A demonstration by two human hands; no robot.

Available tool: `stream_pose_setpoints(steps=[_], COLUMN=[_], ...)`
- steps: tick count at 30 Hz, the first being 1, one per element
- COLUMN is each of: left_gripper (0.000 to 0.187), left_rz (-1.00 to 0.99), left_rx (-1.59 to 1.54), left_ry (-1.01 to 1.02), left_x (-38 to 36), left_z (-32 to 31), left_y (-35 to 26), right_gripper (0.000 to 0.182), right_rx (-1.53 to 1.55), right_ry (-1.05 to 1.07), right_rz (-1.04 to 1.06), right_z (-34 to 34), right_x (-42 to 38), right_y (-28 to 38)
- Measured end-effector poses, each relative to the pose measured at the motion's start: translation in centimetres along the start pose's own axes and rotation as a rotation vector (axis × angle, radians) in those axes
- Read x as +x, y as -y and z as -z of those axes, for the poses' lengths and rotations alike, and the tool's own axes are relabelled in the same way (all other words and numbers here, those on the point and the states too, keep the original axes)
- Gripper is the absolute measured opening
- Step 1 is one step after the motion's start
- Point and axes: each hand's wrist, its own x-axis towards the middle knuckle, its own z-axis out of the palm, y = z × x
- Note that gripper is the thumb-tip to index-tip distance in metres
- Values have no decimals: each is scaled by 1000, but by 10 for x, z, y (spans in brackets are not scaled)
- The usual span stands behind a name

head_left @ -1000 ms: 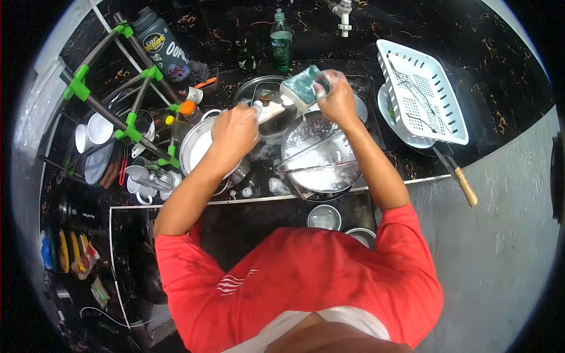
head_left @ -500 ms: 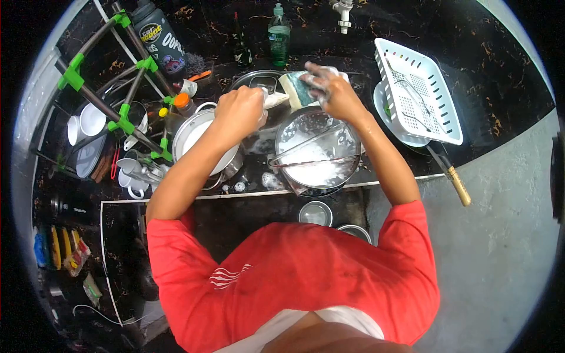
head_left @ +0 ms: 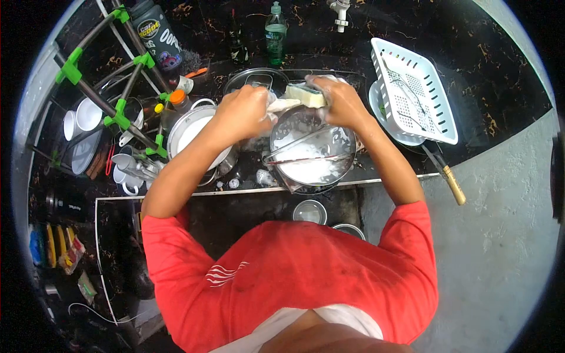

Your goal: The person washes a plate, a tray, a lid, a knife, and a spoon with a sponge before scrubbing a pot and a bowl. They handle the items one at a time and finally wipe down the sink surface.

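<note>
A pale, soapy utensil (head_left: pixel 283 105) is gripped in my left hand (head_left: pixel 246 112), which is closed around one end of it. The cream-and-green sponge (head_left: pixel 308 96) is in my right hand (head_left: pixel 341 103), bent over and touching or nearly touching the utensil's other end. Suds coat the fingers of both hands. Just below them stands a metal pot (head_left: pixel 315 170) with white foam and a wire handle across its top. To the left, partly behind my left forearm, is another pot (head_left: pixel 183 126) holding whitish liquid.
A green soap bottle (head_left: pixel 275 35) and a tap (head_left: pixel 341 17) are at the back. On the right, a white basket (head_left: pixel 445 117) rests over a bowl, beside a wooden-handled knife (head_left: pixel 454 187). A rack with green joints (head_left: pixel 119 115) and white cups (head_left: pixel 89 115) stand left.
My right hand has come down and closed on the sponge, which was flatter under its spread fingers before. The sponge is now folded near the utensil. The whole view has shifted slightly.
</note>
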Motion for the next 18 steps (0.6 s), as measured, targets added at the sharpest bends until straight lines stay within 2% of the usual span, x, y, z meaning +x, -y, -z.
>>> stream_pose_setpoints(steps=[2, 4, 6, 7, 8, 10, 11, 12, 14, 15, 17, 18], left_gripper=[30, 28, 25, 24, 23, 23, 22, 22, 14, 14, 15, 15], left_rz=[-83, -75, -71, -75, -77, -93, -109, -108, -110, -107, -45, -44], left_rx=[83, 128, 171, 176, 180, 170, 162, 161, 158, 156, 139, 140], left_ry=[-142, -118, -85, -88, -91, -89, -89, -89, -106, -105, -119, -119], left_x=[0, 2, 2, 1, 0, -1, -1, -2, -4, -4, -5, -4], left_z=[-4, -14, -18, -18, -19, -21, -21, -19, -13, -10, -7, -9], left_y=[7, 11, 11, 11, 10, 9, 9, 8, 3, 2, 1, 3], right_gripper=[68, 72, 81, 70, 70, 54, 45, 45, 47, 47, 48, 48], right_rx=[13, 24, 415, 433, 433, 437, 534, 534, 518, 518, 397, 398], right_ry=[12, 20, 213, 220, 219, 443, 432, 433, 196, 200, 22, 23], right_rz=[50, 96, -30, -24, -26, -47, -57, -57, 45, 45, 182, 183], right_z=[-1, 0, 2, 0, 3, 13, 13, 9, -3, -6, -12, -10], right_x=[-6, -4, 2, 3, 6, 11, 11, 10, 8, 8, 9, 10], right_y=[6, 4, -6, -13, -19, -20, -19, -21, -27, -27, -25, -19])
